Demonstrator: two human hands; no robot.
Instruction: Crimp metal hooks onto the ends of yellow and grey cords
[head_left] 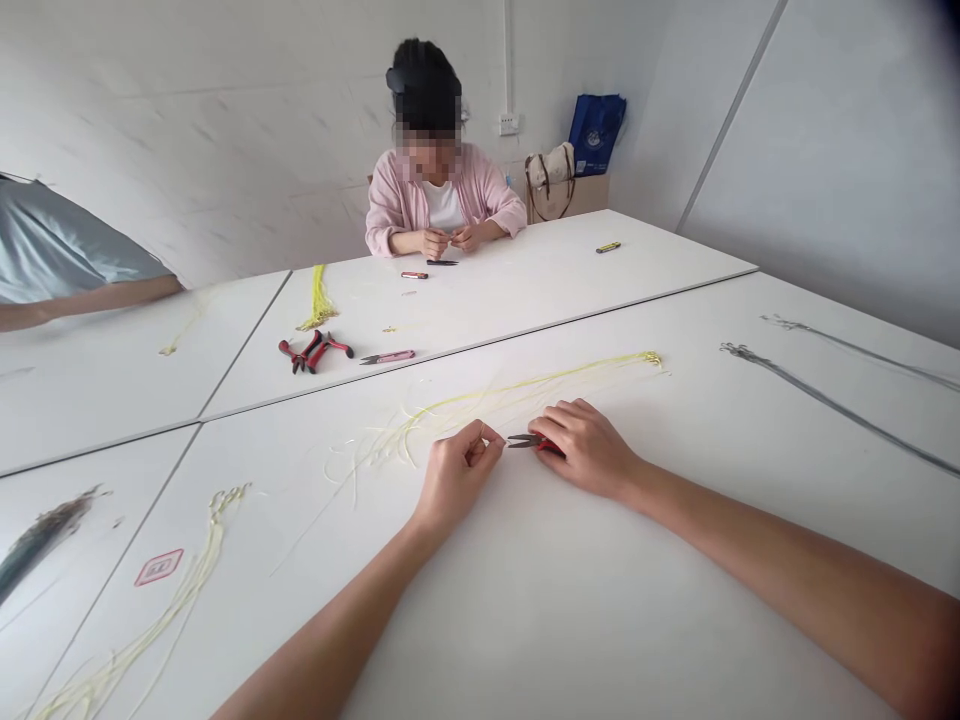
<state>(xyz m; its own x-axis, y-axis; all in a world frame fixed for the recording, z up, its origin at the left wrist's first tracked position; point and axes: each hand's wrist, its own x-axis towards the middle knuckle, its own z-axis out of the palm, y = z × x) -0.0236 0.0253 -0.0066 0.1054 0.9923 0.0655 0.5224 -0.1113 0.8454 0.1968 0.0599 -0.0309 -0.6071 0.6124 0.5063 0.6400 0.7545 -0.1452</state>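
Note:
My right hand point(583, 448) is shut on a pair of red-handled thread snips point(529, 441), whose black blades point left toward my left hand point(457, 478). The fingertips of my left hand pinch a thin pale strand point(496, 436), and the blades stop just short of them. Behind my hands, a loose bundle of pale yellow cords point(525, 387) runs across the white table point(480, 620) and ends in a gathered knot at the right. Several loose strands lie left of my left hand.
Dark cords point(832, 402) lie on the right. Another pale bundle point(202, 560) and a dark bundle point(45, 535) lie at lower left. Red pliers point(315, 350), pink-handled snips point(386, 357) and yellow cords point(319, 300) lie ahead. A co-worker point(442, 200) sits opposite, working with both hands.

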